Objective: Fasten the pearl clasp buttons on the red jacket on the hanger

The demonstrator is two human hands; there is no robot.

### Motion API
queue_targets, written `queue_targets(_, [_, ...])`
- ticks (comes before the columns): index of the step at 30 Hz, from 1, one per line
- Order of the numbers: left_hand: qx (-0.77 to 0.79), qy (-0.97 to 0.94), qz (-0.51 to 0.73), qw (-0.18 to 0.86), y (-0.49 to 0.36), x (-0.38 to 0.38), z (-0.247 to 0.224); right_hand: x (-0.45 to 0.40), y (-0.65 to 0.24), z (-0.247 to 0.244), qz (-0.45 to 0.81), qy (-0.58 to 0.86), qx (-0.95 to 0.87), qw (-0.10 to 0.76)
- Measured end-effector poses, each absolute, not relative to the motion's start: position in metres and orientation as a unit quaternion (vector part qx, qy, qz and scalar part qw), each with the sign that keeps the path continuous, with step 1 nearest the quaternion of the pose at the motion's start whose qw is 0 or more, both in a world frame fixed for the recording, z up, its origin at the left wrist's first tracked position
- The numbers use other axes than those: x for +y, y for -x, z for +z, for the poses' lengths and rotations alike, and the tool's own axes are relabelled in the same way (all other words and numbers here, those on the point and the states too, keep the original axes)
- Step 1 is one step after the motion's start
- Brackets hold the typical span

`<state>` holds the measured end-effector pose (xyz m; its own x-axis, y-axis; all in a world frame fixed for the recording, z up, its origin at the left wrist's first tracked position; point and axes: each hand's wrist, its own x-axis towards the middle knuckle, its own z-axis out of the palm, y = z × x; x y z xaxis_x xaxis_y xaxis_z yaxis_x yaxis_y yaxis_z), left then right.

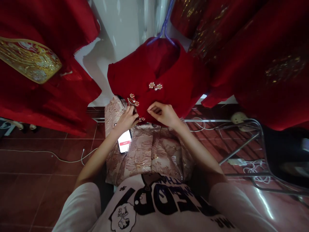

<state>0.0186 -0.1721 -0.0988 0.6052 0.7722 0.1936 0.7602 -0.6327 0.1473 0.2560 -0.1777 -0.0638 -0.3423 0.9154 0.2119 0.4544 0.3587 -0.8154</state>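
Note:
A red garment point(169, 71) hangs from a purple hanger point(165, 29), its lower part over pink brocade fabric point(154, 151) on the lap. Pearl flower clasps point(155, 86) sit at its front. My left hand point(129, 117) is at the garment's left edge, fingers bent and pressed beside a jeweled ornament point(133, 100); what they grip is too small to make out. My right hand point(163, 112) is over the garment's lower part, thumb and fingertips pinched together, with anything between them too small to see. A phone point(124, 141) with a lit screen lies on the brocade below my left wrist.
Red garments with gold decoration hang at the left point(79, 77) and right point(253, 64). A metal-framed black chair point(285, 151) stands at the right, near coiled white cables point(258, 170). Another white cable point(60, 158) crosses the tiled floor at the left.

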Motion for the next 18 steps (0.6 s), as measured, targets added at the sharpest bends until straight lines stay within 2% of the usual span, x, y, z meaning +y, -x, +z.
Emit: queue_targets(18, [0.349,-0.917,0.177,0.080,-0.016,-0.173,-0.093,-0.185,-0.242,-0.064,0.341,0.440,-0.770,0.311])
